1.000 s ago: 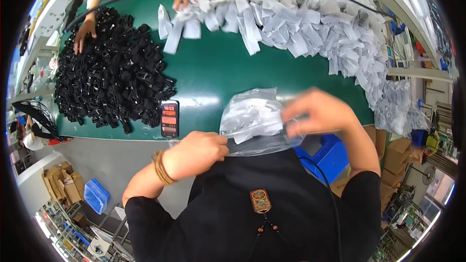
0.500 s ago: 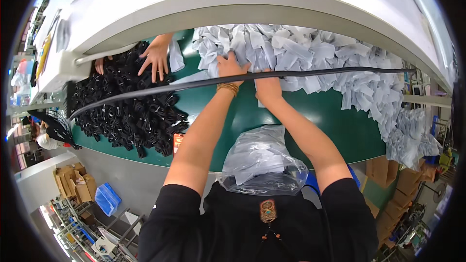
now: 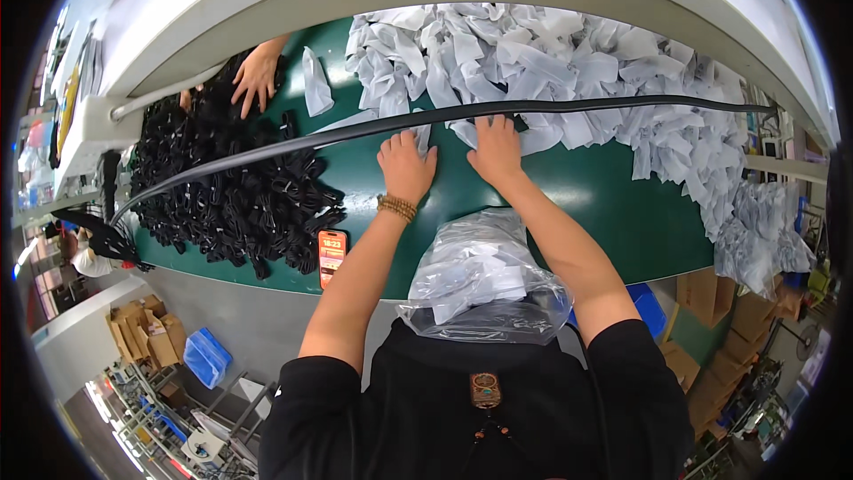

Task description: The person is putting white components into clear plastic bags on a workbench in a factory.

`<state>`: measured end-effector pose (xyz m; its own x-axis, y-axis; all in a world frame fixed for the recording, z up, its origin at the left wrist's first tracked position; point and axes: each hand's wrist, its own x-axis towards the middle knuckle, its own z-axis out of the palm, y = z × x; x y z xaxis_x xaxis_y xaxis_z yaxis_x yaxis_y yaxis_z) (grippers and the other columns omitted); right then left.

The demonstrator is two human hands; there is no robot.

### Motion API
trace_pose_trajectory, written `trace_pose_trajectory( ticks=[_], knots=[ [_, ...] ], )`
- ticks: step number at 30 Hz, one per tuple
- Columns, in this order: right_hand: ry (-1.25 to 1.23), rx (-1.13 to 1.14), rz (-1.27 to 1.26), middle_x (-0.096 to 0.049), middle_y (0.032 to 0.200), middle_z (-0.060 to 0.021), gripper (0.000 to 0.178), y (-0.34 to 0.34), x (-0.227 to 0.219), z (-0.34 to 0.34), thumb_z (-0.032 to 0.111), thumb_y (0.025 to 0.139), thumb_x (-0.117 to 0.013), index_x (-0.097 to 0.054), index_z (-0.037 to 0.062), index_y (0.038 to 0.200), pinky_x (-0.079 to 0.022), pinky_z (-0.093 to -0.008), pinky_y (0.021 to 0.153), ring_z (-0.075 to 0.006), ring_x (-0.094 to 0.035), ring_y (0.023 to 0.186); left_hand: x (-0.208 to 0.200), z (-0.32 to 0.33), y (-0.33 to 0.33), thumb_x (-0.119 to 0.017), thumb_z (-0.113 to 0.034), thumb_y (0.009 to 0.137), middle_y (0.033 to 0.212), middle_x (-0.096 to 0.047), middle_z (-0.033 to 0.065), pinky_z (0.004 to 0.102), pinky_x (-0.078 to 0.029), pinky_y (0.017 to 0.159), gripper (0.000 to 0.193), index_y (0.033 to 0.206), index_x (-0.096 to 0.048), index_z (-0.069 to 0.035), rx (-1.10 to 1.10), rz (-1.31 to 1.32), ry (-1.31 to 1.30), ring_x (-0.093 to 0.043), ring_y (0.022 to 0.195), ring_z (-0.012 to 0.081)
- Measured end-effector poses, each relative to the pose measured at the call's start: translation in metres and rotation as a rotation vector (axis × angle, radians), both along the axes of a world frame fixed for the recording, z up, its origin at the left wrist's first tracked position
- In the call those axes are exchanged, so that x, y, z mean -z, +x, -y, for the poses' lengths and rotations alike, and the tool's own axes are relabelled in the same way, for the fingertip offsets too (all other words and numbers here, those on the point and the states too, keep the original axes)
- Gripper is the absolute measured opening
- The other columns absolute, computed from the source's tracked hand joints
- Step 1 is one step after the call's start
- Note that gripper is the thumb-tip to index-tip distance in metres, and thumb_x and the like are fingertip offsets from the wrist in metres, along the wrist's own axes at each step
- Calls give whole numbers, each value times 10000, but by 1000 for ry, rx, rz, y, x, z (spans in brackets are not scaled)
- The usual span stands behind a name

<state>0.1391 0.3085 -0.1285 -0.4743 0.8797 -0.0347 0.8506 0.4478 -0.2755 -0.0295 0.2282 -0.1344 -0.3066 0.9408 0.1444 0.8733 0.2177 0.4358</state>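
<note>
Both my arms reach out over the green table (image 3: 613, 204). My left hand (image 3: 406, 166) lies flat on the green surface, fingers apart, at the near edge of a big heap of small white plastic bags (image 3: 569, 62). My right hand (image 3: 495, 148) rests palm down beside it, fingertips touching the nearest white bags. Neither hand holds anything. A clear plastic bag (image 3: 484, 280) stuffed with white bags sits against my chest at the table's front edge. A black cable (image 3: 551, 108) runs across just beyond my fingers.
A pile of bundled black cords (image 3: 235, 191) covers the table's left part. Another person's hand (image 3: 256, 80) rests on that pile at the far side. A phone with an orange case (image 3: 331, 253) lies at the front edge. Cardboard boxes (image 3: 147, 338) and a blue bin (image 3: 206, 357) stand on the floor.
A second ago both hands were at the clear bag by my chest. They let it go and stretched forward to the white bag heap, drawing back slightly since half a second ago.
</note>
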Motion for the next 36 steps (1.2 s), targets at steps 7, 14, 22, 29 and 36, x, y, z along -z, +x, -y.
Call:
trace_pose_trajectory(
  ticks=[7,14,22,29,36],
  knots=[
    [-26,67,-25,-533,1046,-173,662,-1,-3,-4,198,618,-786,-476,16,1174,-457,-441,822,-344,-542,966,-10,-31,-32,-659,-130,743,906,-617,190,454,-493,787,229,916,-591,4,150,-130,-432,-597,885,386],
    [-36,-17,-210,-554,1068,-151,599,28,-4,1,193,668,-767,-478,-2,1155,-457,-409,838,-321,-556,1002,-8,-97,-33,-568,-56,736,1003,-596,161,413,-484,866,145,871,-613,-30,723,-243,154,-552,1051,336],
    [-903,408,-1197,-526,1258,-113,590,71,-20,33,151,847,-649,-393,5,1359,-394,-350,977,-238,-508,1155,-40,-62,-9,-664,-26,687,1056,-567,148,372,-480,851,369,1037,-546,-21,731,-96,5,-556,1047,286],
    [-824,263,-1549,-478,1335,-93,614,37,-58,52,432,969,-456,-306,47,1423,-347,-363,1045,-228,-464,1228,-92,-20,60,-734,-182,781,1252,-522,161,363,-418,973,642,1302,-407,2,446,898,-85,-514,1173,255],
    [-1207,-96,-1640,-195,1549,-82,917,56,-132,62,737,875,-199,-120,78,1508,-244,-397,1122,-238,-251,1403,-153,-8,61,-863,-193,642,1092,-630,144,352,-493,875,758,1242,-447,8,476,940,119,-618,1009,218]
  ],
)
